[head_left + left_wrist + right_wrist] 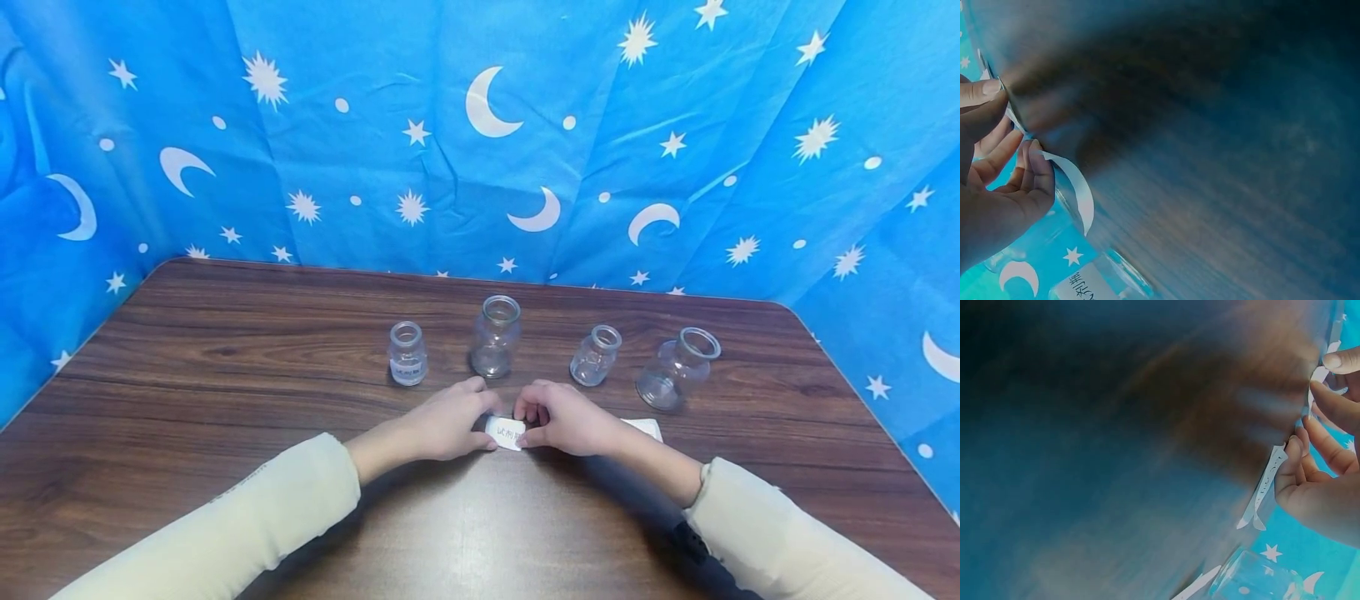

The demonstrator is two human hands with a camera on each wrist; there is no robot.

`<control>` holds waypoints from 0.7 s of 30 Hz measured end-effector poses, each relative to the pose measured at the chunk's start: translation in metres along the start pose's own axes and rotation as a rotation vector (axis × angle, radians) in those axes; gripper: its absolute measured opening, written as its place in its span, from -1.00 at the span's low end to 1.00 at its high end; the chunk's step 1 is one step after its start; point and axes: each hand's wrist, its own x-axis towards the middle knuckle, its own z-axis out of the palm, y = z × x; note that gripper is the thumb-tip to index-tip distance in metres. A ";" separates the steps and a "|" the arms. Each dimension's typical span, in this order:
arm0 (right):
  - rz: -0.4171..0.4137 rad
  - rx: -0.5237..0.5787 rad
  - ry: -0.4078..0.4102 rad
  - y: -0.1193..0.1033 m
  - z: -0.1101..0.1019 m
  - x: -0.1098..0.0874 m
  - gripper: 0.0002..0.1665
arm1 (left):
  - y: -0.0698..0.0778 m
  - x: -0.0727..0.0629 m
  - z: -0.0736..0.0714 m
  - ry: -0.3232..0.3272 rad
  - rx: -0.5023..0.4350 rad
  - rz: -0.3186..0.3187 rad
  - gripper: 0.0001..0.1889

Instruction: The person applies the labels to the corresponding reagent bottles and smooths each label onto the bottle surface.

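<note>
A small white label (505, 432) with handwritten dark characters is held low over the wooden table between the two hands. Its left end is pinched by my left hand (453, 422), and its right end by my right hand (568, 419). Thumbs are on the near side, fingers on the far side. The left wrist view has a curved white strip (1082, 197) at the fingertips of one hand. In the right wrist view a strip with writing (1266, 481) hangs beside curled fingers (1297, 462). Which hand is which is unclear in both wrist views.
Behind the hands stand a small glass jar (407, 371) bearing a written label, a larger clear jar (493, 350), another small jar (595, 362) and another large jar (671, 375). White paper (647, 427) lies beyond the right wrist. A blue star-patterned curtain (420, 158) borders the table.
</note>
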 end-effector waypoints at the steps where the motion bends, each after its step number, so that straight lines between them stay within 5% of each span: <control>1: 0.005 0.000 0.003 0.000 0.000 0.000 -0.75 | 0.000 0.000 0.000 0.003 -0.004 -0.003 -0.67; 15: 0.036 0.018 -0.001 -0.001 0.001 -0.001 -0.78 | -0.005 -0.001 0.003 0.049 -0.043 -0.007 -0.73; 21: 0.022 0.123 -0.032 0.002 -0.003 0.000 -0.83 | -0.007 0.000 0.003 0.068 -0.148 0.024 -0.83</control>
